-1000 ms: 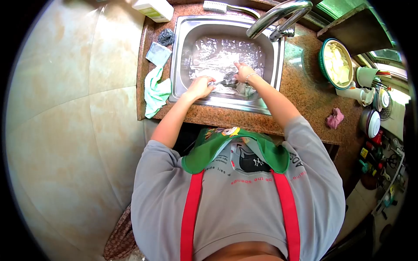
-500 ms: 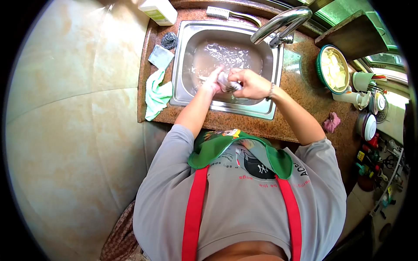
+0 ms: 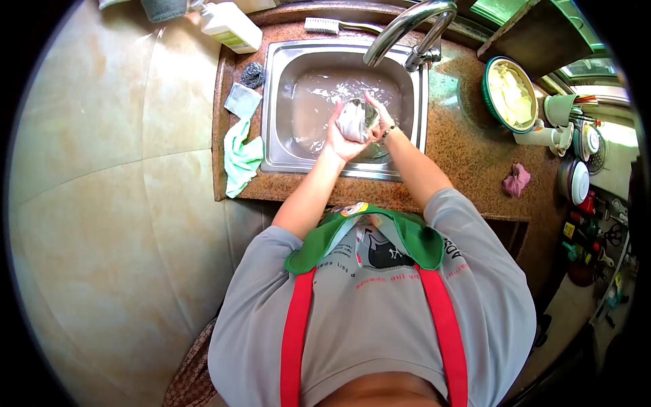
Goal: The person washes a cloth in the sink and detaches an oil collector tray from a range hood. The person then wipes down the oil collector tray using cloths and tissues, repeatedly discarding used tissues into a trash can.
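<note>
Over the sink [image 3: 271, 115] I hold a rounded white and dark-grey bundle [image 3: 354, 122], wet and soft-looking; I cannot make out its exact kind. My left hand [image 3: 341, 145] cups it from the left and below, thumb along its side. On the right, my right hand [image 3: 383, 119], with a beaded bracelet at the wrist, wraps round its other side. Its fingers are partly hidden. Murky water [image 3: 319, 102] with bright ripples lies in the basin beneath both hands.
A chrome tap [image 3: 407, 27] arches over the back right of the sink. Left of it lie a green cloth [image 3: 241, 159], a sponge [image 3: 243, 100] and a dark scourer [image 3: 253, 74]. A brush [image 3: 322, 26] lies behind; a bowl of pale slices [image 3: 510, 95] stands right.
The bundle has turned and moved up slightly, with more of it showing. My right hand has shifted from gripping its end to cupping its side. The view has shifted slightly.
</note>
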### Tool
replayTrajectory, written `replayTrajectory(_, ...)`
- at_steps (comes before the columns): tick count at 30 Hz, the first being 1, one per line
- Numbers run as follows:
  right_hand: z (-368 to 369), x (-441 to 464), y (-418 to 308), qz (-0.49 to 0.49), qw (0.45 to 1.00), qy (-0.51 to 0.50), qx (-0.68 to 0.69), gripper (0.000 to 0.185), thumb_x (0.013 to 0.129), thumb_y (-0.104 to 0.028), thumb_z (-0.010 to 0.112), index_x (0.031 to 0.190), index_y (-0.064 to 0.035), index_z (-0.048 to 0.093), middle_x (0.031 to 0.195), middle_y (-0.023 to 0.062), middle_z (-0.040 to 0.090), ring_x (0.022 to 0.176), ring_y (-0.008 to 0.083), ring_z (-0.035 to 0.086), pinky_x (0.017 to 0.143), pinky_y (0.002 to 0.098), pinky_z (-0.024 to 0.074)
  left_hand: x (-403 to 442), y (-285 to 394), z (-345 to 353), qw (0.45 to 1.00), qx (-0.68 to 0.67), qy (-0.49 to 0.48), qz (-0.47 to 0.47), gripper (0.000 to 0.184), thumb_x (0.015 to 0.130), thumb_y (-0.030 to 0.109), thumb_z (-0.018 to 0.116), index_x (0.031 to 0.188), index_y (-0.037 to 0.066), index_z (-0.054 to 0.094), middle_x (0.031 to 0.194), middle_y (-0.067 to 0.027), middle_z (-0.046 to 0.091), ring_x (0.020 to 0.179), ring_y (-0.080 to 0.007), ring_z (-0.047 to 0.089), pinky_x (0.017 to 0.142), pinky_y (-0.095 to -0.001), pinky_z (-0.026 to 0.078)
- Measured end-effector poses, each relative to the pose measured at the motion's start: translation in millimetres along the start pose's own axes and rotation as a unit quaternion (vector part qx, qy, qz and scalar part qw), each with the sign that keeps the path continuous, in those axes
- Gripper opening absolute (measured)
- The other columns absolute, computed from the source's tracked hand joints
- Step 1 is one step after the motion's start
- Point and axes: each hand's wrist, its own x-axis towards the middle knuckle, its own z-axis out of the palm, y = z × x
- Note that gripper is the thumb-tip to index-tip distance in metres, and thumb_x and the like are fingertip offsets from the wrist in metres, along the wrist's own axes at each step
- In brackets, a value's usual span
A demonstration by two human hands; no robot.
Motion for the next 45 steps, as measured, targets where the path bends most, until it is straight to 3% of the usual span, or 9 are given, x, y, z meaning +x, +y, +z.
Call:
replayTrajectory(9,15,13,-32,0.085,0.958,-0.010,-0.274,0.018,0.082,-0.022,0.069,0.090,-0.0070,0.065,0.081,0.0051,0.067,0.072,0.0180,0.065,0.065,0.0364,0.0553,-4,25,-33,0.976,0.149,0.098,-0.123,0.044,0.074,0.022,0.078,0.110,0.003,0.060,0.095,-0.0142,0.065,0.080,-0.0267,0.062,0.062,-0.0367,0.052)
replayTrajectory(15,55,20,-29,0.049,0.776,0.167,-0.606,0.037,0.070,-0.030,0.078,0.090,-0.0008,0.069,0.084,0.0088,0.068,0.072,0.0184,0.063,0.064,0.0316,0.0509,8,9,2,0.804,0.532,0.263,-0.025,0.029,0.071,0.011,0.078,0.095,0.003,0.065,0.084,-0.0075,0.067,0.059,-0.0169,0.062,0.047,-0.0304,0.049)
replayTrajectory(20,39,50,-18,0.044,0.658,0.292,-0.693,0.049,0.065,-0.038,0.079,0.094,0.0008,0.070,0.098,0.0130,0.069,0.090,0.0198,0.066,0.081,0.0365,0.0532,36,1,-39,0.620,0.714,0.305,0.110,0.036,0.059,0.020,0.082,0.086,0.001,0.068,0.084,-0.0084,0.069,0.078,-0.0216,0.064,0.072,-0.0313,0.051)
replayTrajectory(23,17,67,-9,-0.025,0.543,0.385,-0.746,0.052,0.068,-0.039,0.078,0.098,0.0030,0.068,0.100,0.0133,0.069,0.092,0.0202,0.066,0.081,0.0377,0.0530,32,-13,-30,0.411,0.804,0.408,0.135,0.030,0.062,0.013,0.078,0.085,-0.002,0.067,0.087,-0.0139,0.069,0.079,-0.0246,0.065,0.072,-0.0325,0.051)
replayTrajectory(24,18,66,-15,-0.029,0.542,0.386,-0.746,0.052,0.068,-0.039,0.078,0.098,0.0030,0.068,0.100,0.0133,0.069,0.092,0.0202,0.066,0.081,0.0377,0.0530,36,-6,-39,0.411,0.805,0.405,0.137,0.030,0.062,0.013,0.078,0.085,-0.002,0.067,0.087,-0.0139,0.069,0.079,-0.0246,0.065,0.072,-0.0325,0.051)
replayTrajectory(27,2,54,-34,0.084,0.916,0.084,-0.384,0.050,0.080,-0.036,0.074,0.111,0.0010,0.061,0.097,0.0123,0.066,0.088,0.0224,0.064,0.080,0.0372,0.0522,31,13,-52,0.691,0.646,0.304,0.116,0.029,0.072,0.026,0.074,0.086,0.004,0.064,0.071,-0.0043,0.062,0.057,-0.0142,0.058,0.052,-0.0285,0.046)
replayTrajectory(30,32,-13,-55,0.075,0.970,0.048,-0.226,0.045,0.084,-0.047,0.066,0.103,-0.0063,0.061,0.099,0.0037,0.063,0.092,0.0171,0.058,0.072,0.0304,0.0509,2,37,-1,0.898,0.378,0.171,-0.143,0.028,0.081,0.023,0.067,0.095,0.001,0.058,0.075,-0.0047,0.057,0.054,-0.0131,0.051,0.048,-0.0248,0.040)
replayTrajectory(37,-9,13,-30,0.027,0.997,-0.073,-0.014,0.057,0.081,-0.052,0.066,0.123,-0.0149,0.053,0.121,0.0105,0.058,0.098,0.0300,0.061,0.082,0.0408,0.0532,10,5,2,0.986,-0.039,-0.031,-0.161,0.035,0.085,0.028,0.060,0.107,0.001,0.054,0.086,-0.0083,0.053,0.065,-0.0160,0.049,0.052,-0.0271,0.042)
replayTrajectory(45,31,7,-35,-0.015,0.950,-0.106,-0.293,0.028,0.080,0.000,0.066,0.103,-0.0087,0.054,0.105,0.0117,0.062,0.100,0.0251,0.062,0.084,0.0379,0.0529,10,7,-13,0.978,0.029,0.032,-0.202,0.017,0.086,0.016,0.059,0.100,0.006,0.055,0.078,-0.0048,0.055,0.053,-0.0123,0.048,0.048,-0.0255,0.039)
